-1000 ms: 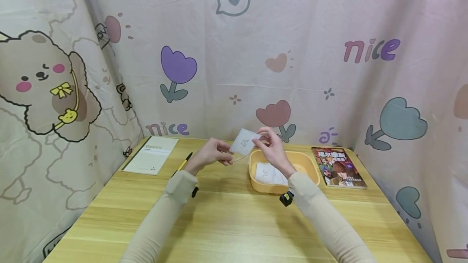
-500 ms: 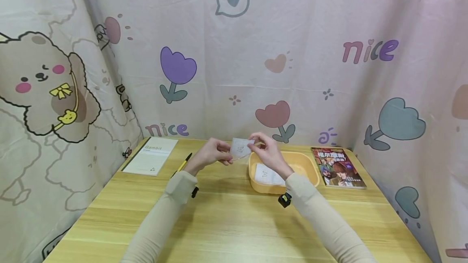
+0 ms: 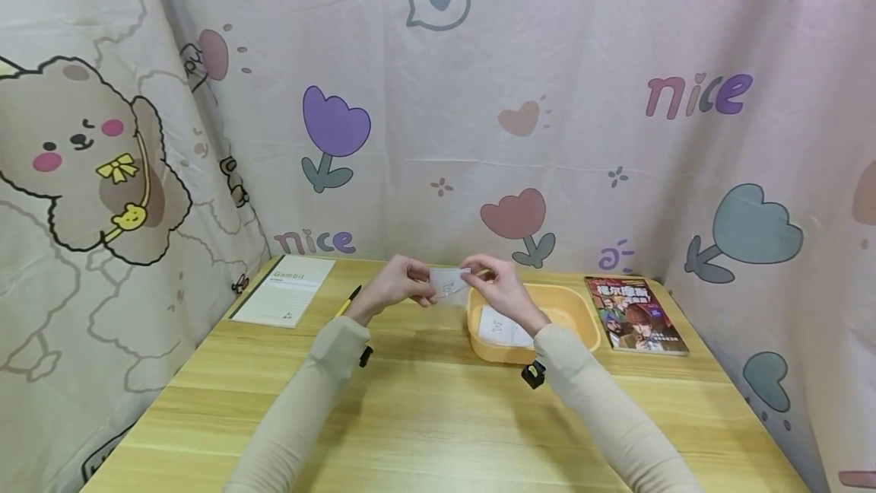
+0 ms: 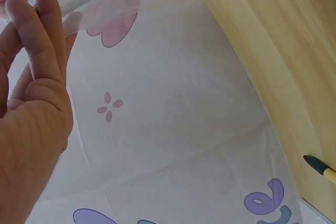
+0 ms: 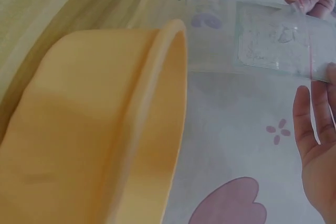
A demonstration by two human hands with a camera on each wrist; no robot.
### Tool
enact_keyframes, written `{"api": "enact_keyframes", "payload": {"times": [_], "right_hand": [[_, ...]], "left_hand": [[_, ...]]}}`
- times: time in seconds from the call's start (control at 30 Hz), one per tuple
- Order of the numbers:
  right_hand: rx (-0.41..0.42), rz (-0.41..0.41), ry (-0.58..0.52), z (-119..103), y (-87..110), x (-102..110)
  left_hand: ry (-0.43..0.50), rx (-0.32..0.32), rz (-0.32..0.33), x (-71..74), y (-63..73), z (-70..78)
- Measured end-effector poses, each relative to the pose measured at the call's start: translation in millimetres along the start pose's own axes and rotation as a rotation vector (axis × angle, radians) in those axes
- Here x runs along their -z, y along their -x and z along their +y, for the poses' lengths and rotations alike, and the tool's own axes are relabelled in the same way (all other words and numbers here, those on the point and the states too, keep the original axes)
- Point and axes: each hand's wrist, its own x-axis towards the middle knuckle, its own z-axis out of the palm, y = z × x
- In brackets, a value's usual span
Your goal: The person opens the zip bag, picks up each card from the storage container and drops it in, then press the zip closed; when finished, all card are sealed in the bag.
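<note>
Both hands meet over the back of the table, around a clear zip bag (image 5: 210, 43) with a pink line near its mouth. A white paper slip (image 3: 446, 280) with a small drawing sits mostly within the bag, and its top end reaches past the pink line in the right wrist view. My left hand (image 3: 397, 281) pinches the bag's mouth at one side. My right hand (image 3: 503, 285) pinches the slip's upper right corner. In the left wrist view the left hand (image 4: 39, 98) partly hides the slip. Hanging below the fingers, the bag's clear film (image 4: 102, 17) shows the curtain through it.
Just right of the hands stands a yellow plastic basin (image 3: 489, 354) with a white paper packet (image 3: 503, 328) in it. A comic book (image 3: 633, 314) lies at the right. On the left are a notepad (image 3: 284, 291) and a yellow-black pen (image 3: 349, 300). A patterned curtain (image 3: 424, 97) hangs behind the table.
My right hand has lowered the paper slip and turned it from tilted to level, down into the bag. The left hand has stayed nearly in place, holding the bag.
</note>
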Motion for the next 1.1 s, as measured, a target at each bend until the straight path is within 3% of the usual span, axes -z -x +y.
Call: {"api": "enact_keyframes", "payload": {"times": [0.2,0.47,1.1], "right_hand": [[-0.018,-0.015,-0.004,2,3.8,-3],[0.016,-0.038,0.012,6,5.4,-4],[-0.097,-0.078,-0.069,11,7.2,-2]], "left_hand": [[0.002,-0.01,0.006,1.5,0.8,1.2],[-0.001,-0.003,0.013,2.1,3.6,2.7],[0.022,-0.011,-0.009,2.9,3.8,1.8]]}}
